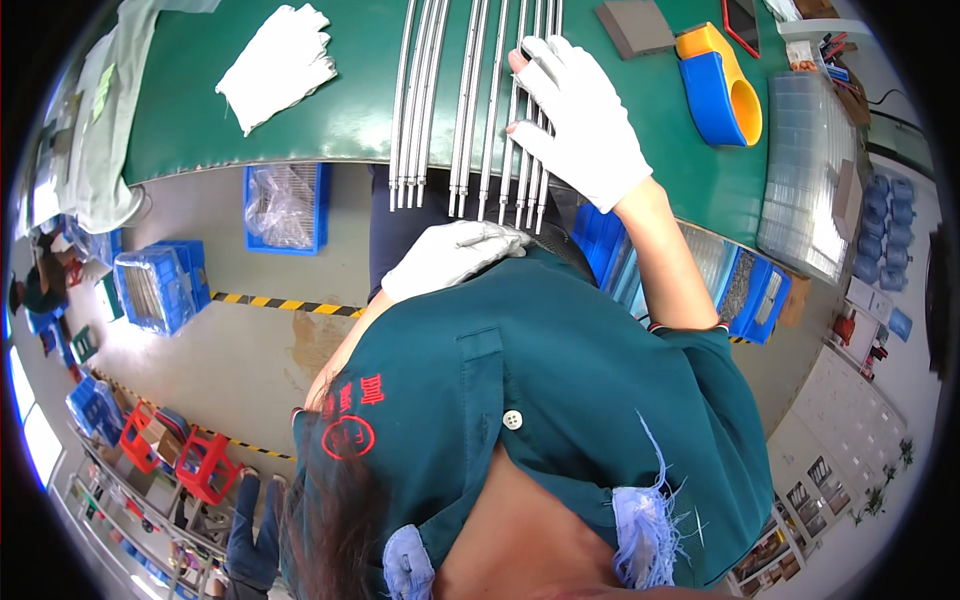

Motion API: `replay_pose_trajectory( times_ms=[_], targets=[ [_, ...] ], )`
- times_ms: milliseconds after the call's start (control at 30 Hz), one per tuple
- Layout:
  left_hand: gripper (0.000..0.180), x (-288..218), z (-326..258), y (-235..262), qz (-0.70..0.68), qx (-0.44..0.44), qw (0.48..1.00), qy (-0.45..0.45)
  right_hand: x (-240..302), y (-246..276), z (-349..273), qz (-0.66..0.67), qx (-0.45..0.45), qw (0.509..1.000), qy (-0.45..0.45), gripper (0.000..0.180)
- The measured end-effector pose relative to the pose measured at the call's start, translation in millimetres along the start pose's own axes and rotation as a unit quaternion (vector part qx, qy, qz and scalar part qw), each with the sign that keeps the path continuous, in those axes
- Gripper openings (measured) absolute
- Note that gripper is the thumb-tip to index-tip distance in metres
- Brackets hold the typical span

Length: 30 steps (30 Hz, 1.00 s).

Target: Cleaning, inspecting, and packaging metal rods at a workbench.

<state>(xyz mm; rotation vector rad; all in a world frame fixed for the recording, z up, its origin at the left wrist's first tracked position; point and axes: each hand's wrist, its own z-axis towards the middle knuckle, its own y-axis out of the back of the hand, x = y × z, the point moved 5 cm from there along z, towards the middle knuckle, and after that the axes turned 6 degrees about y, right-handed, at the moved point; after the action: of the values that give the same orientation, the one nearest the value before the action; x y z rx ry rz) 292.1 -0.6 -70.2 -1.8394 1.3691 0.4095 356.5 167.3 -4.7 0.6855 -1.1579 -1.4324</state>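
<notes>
Several long, thin metal rods (462, 120) lie side by side in loose groups on the green tabletop (360, 110), their near ends jutting past its front edge. My right hand (588, 130), in a white glove with bare tips at the thumb and a finger, rests over the rightmost rods. Its fingers are stretched out and the thumb stands apart. Below the rod ends, close to my body, my left hand (450, 258) lies flat in a white glove with its fingers extended. No object shows in it; its palm side is hidden.
White gloves (278, 68) lie at the table's left. To the right are a grey-brown block (636, 28) and a yellow-and-blue curved holder (722, 90). Blue crates (325, 205) stand on the floor below, and clear plastic trays (810, 170) are stacked beside the table.
</notes>
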Motion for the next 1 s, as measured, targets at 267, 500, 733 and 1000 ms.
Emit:
replay_pose_trajectory(
  times_ms=[267, 500, 733, 1000],
  targets=[
    [0.025, -5.2, -2.7, -1.0, -0.002, -0.009, 1.0, 0.008, -5.8, 2.4, -10.4, -0.002, 0.008, 1.0, -0.016, 0.055],
    [0.025, -6.0, 0.7, -1.2, 0.096, -0.041, 0.994, 0.028, -7.3, 3.2, -11.6, 0.005, 0.015, 1.0, -0.016, 0.055],
    [0.034, -18.0, 14.4, -15.1, 0.19, -0.007, 0.979, 0.068, -4.3, 0.8, -6.6, -0.003, 0.008, 1.0, -0.008, 0.055],
    [0.033, -27.8, 13.9, -12.4, 0.174, -0.121, 0.975, 0.068, -1.4, -1.4, -3.2, -0.004, 0.004, 1.0, -0.015, 0.055]
  ],
)
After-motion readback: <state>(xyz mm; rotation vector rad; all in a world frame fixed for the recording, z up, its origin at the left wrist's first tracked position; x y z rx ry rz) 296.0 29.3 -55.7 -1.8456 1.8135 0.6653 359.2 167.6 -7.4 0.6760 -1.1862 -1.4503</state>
